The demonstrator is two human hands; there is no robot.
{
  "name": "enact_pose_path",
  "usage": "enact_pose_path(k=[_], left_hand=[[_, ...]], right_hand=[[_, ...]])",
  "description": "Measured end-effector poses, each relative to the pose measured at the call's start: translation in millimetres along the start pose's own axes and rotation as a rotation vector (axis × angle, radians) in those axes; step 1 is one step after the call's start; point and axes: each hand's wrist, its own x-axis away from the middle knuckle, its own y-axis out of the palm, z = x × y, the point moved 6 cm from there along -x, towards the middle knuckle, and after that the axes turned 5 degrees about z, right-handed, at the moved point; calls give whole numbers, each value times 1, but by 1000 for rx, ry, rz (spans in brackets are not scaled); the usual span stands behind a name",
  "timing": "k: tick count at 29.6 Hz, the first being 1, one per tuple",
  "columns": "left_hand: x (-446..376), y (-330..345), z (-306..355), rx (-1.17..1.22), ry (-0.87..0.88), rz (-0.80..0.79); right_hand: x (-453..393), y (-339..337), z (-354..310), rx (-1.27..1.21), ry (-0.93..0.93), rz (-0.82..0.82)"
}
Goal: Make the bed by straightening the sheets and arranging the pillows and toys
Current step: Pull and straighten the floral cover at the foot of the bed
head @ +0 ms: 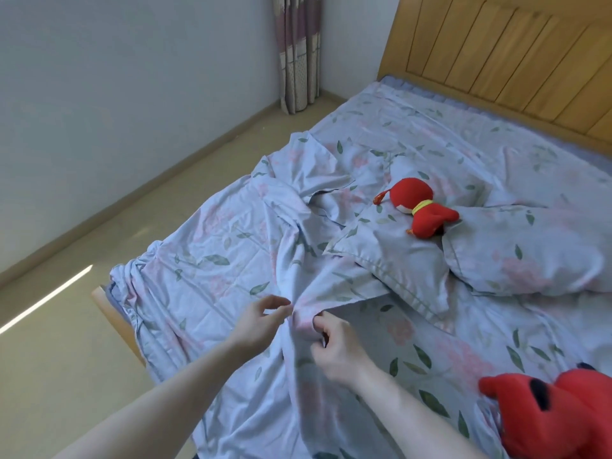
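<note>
Pale blue walls, beige floor (82, 342), patterned curtain (298, 54) in the far corner. Wooden bed with slatted headboard (503, 51) fills the right side. Floral blue sheet (205, 256) lies rumpled over the mattress, bunched at the near-left corner and creased toward the middle.

Both bare forearms reach in from below. Left hand (256, 323): fingers loosely curved and apart, tips touching a raised fold of the sheet, nothing clearly gripped. Right hand (334, 346): fingers curled, pinching the same gathered fold just beside the left hand.

Two pillows in matching fabric lie mid-bed, touching: nearer pillow (394, 260), farther pillow (530, 253). Small red plush toy (419, 208) lies where they meet. Larger red plush toy (559, 415) sits at the lower right edge, partly cut off.
</note>
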Motion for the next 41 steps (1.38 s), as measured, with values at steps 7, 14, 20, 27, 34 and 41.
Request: enact_pose_path(k=[7,14,20,27,34,41], left_hand=[[-1,-5,39,-505,16,-95],[18,-27,27,-1100,32,-220],[44,-78,15,-247,20,101],[87,-155,-27,74,-22,158],[97,-197,-41,-7,19,92],[84,-233,-51,-44,97,-29]], right_hand=[[50,18,-68,112,-155,-267],[85,27,-87,101,-123,-352],[95,53,-28,-134,265,-307],[52,66,-25,-687,899,-115],[10,148,-77,-832,1114,-195],[-22,225,-73,-914,1104,-139]])
